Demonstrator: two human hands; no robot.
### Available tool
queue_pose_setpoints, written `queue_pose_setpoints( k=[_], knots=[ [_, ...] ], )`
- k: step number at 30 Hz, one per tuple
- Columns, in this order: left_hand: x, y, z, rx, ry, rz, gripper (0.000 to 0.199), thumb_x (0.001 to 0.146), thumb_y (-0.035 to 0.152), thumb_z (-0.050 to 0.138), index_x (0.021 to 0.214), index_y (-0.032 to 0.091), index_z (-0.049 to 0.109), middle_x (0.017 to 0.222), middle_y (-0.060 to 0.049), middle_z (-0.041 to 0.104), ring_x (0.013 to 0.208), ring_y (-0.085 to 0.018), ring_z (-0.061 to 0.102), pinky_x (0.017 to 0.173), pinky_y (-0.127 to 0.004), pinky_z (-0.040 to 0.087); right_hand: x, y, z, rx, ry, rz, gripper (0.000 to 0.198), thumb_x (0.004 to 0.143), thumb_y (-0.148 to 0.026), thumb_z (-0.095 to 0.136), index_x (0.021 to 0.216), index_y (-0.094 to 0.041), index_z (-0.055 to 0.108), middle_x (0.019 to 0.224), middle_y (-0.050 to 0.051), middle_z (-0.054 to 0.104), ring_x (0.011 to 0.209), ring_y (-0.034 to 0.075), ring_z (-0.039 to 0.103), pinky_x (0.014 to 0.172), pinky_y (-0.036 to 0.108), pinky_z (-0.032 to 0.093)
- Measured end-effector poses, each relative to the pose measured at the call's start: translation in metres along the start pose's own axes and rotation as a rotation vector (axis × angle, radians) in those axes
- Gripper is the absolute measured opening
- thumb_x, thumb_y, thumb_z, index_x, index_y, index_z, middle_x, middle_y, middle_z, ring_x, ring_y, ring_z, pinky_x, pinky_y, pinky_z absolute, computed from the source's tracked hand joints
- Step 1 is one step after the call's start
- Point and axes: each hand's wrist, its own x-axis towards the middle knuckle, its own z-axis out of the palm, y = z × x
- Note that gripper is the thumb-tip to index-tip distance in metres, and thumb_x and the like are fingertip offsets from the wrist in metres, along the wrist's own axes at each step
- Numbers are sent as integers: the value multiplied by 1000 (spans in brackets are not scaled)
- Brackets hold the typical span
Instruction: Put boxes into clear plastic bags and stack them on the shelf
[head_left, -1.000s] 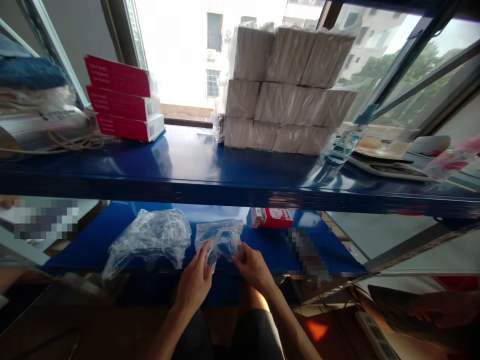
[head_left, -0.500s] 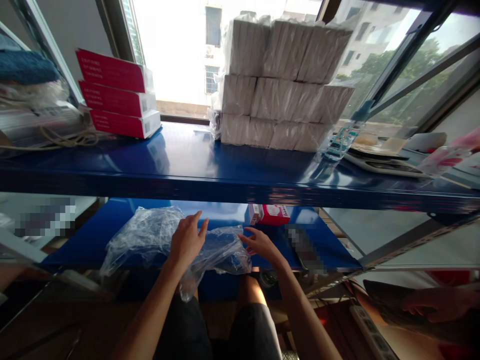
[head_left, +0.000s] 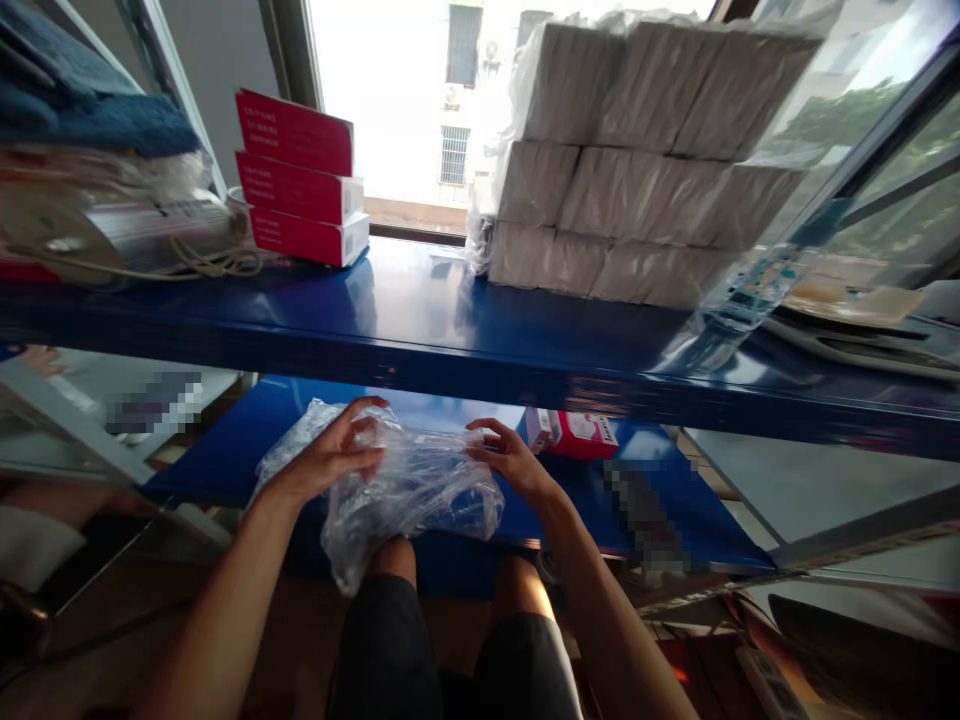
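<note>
A crumpled clear plastic bag (head_left: 420,490) stretches between my two hands above the lower blue shelf (head_left: 225,455), its loose end hanging over the front edge near my knees. My left hand (head_left: 337,450) grips the bag's left side, thumb and fingers curved around the film. At the other side, my right hand (head_left: 506,458) pinches the bag's upper right edge between thumb and fingers. More crumpled clear plastic (head_left: 296,440) lies behind my left wrist, partly covered by it. Right of my right hand sits a small red and white box (head_left: 577,432).
On the upper blue shelf (head_left: 420,310) stand three stacked red boxes (head_left: 300,180), plastic-wrapped white packs (head_left: 637,160) and a clear bottle (head_left: 757,285). That shelf's front edge overhangs my hands. A blurred dark object (head_left: 649,510) lies at lower right. Another person's hand (head_left: 41,360) shows at far left.
My left hand has moved left and taken hold of the bag, and my right hand has closed on its edge. The film is now drawn out between them. The view has shifted left.
</note>
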Motion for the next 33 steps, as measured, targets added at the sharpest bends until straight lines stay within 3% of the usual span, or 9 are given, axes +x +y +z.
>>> queue_pose_setpoints(
  k=[5,10,13,16,21,23,27,30,33],
  knots=[
    [4,0,-83,246,353,-10,58,75,52,80,123,25,61,107,-5,70,88,-23,71,73,-31,59,62,10,56,94,27,-112,51,68,-41,92,111,-25,71,90,1,71,81,18,68,73,29,52],
    [24,-20,-137,920,479,119,50,80,38,76,126,23,65,128,-11,66,120,-33,64,107,-47,53,126,33,101,56,9,-36,53,63,-45,91,106,-22,72,94,5,75,82,21,70,77,35,56],
    [23,-25,-134,1206,462,281,47,86,25,71,133,26,66,140,-12,61,139,-36,51,123,-52,37,140,43,116,-154,135,-50,46,71,-40,84,111,-21,71,100,9,76,90,26,71,80,39,58],
    [18,-33,-114,1220,275,342,37,100,20,51,132,26,68,139,-11,63,135,-30,55,120,-44,41,136,43,127,-387,309,-214,35,85,-32,70,117,-21,70,117,13,73,108,30,69,93,45,56],
    [22,-66,-89,1199,-62,98,43,100,39,56,140,24,64,146,-14,62,138,-34,54,117,-49,41,121,37,146,-841,-235,-465,40,90,-8,49,118,-22,74,115,9,74,103,23,70,96,37,53],
    [27,-82,-86,1244,-75,43,58,94,52,64,145,27,60,158,-15,50,150,-42,38,123,-60,28,117,42,149,-1029,-327,-442,41,88,-6,53,120,-21,74,119,11,74,106,24,68,98,39,52],
    [37,-107,-86,1281,-16,55,70,91,69,59,153,38,51,169,-10,36,158,-47,15,121,-75,-1,108,69,143,-1314,-241,-389,59,91,-29,69,148,-24,57,155,15,54,143,39,44,116,58,36],
    [39,-116,-89,1224,-7,14,71,91,72,56,154,38,50,167,-12,38,157,-47,21,119,-77,3,102,90,132,-1322,-284,-291,63,101,-51,57,159,-28,44,168,12,36,155,40,28,122,61,25],
    [37,-111,-92,1172,72,124,65,94,63,58,150,31,55,161,-14,47,151,-43,36,123,-70,19,99,92,124,-1218,-249,-288,55,104,-53,50,156,-33,48,166,7,41,157,36,25,123,61,24]
  ],
)
